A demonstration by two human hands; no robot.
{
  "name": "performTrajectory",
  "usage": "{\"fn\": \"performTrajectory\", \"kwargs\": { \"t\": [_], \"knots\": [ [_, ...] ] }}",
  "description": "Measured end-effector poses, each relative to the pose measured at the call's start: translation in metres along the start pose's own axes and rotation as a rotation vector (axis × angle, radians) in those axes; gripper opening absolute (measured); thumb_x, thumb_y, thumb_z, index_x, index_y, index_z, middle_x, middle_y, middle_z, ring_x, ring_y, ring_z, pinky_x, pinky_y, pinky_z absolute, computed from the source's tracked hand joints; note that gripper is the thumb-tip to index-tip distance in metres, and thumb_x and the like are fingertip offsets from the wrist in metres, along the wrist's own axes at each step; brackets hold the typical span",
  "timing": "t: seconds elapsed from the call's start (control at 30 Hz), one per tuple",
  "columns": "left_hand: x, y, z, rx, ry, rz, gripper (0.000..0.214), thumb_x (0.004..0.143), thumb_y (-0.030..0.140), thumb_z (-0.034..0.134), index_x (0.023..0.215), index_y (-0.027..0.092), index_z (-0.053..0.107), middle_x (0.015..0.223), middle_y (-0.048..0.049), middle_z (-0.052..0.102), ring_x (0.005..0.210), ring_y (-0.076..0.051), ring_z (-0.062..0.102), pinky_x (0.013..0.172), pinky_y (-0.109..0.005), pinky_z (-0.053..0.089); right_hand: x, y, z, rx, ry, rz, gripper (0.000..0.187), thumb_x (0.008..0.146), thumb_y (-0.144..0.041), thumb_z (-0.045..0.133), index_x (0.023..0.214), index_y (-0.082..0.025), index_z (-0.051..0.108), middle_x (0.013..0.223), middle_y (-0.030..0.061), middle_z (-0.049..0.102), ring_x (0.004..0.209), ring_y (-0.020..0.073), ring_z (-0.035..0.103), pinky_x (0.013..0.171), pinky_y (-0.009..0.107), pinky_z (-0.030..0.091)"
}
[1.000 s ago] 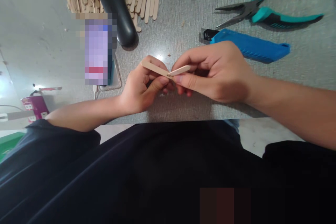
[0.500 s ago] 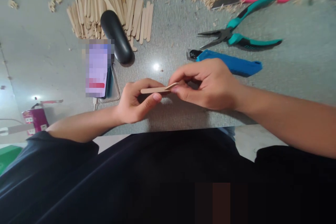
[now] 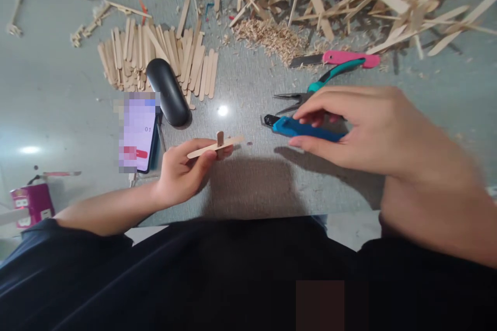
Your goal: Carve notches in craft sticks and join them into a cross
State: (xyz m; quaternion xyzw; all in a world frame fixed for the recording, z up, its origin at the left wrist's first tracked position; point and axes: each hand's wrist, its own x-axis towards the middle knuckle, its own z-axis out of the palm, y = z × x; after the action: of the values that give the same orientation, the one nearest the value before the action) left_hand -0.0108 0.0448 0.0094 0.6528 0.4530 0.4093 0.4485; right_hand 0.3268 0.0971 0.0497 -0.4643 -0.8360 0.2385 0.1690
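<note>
My left hand (image 3: pixel 190 168) pinches a wooden craft stick (image 3: pixel 198 153), which lies slantwise across the fingers. A shorter stick piece (image 3: pixel 220 138) stands crosswise at its middle; I cannot tell whether the two are joined. Over a blue utility knife (image 3: pixel 303 128) on the table hovers my right hand (image 3: pixel 349 129), thumb and fingers apart on either side of the handle. Whether the fingertips touch the knife is unclear. Just behind it are teal-handled needle-nose pliers (image 3: pixel 297 99), partly covered by that hand.
A pink-handled blade (image 3: pixel 341 58) lies by wood shavings (image 3: pixel 272 39). Behind spreads a heap of crossed craft sticks (image 3: pixel 322 8). Loose sticks (image 3: pixel 134 54), a black case (image 3: pixel 169 93) and a phone (image 3: pixel 137 134) are at left. The table edge runs close to my body.
My right hand has let go of the sticks and moved right, over the utility knife. My left hand keeps the craft stick, now with a crosswise piece showing. The view has shifted, revealing the stick heap.
</note>
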Motion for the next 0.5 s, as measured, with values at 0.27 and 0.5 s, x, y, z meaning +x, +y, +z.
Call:
{"fn": "performTrajectory", "kwargs": {
  "t": [0.27,0.5],
  "knots": [
    [0.006,-0.004,0.001,-0.034,0.086,-0.07,0.028,0.117,0.044,0.078,0.113,0.02,0.091,0.104,-0.0086,0.096,0.094,-0.017,0.094,0.08,-0.023,0.076,-0.014,0.011,0.025,-0.347,-0.111,0.1,0.041,0.114,-0.064,0.059,0.117,-0.026,0.074,0.103,0.0143,0.078,0.076,0.0289,0.061,0.068,0.04,0.02],
    [-0.004,-0.012,0.0,0.047,0.172,-0.029,0.031,0.112,0.05,0.085,0.122,0.022,0.094,0.097,-0.0074,0.094,0.083,-0.018,0.089,0.073,-0.027,0.074,-0.007,-0.028,0.042,0.271,-0.062,-0.033,0.019,0.112,-0.043,0.072,0.12,-0.026,0.068,0.102,0.0082,0.078,0.084,0.0268,0.071,0.074,0.042,0.051]
  ]
}}
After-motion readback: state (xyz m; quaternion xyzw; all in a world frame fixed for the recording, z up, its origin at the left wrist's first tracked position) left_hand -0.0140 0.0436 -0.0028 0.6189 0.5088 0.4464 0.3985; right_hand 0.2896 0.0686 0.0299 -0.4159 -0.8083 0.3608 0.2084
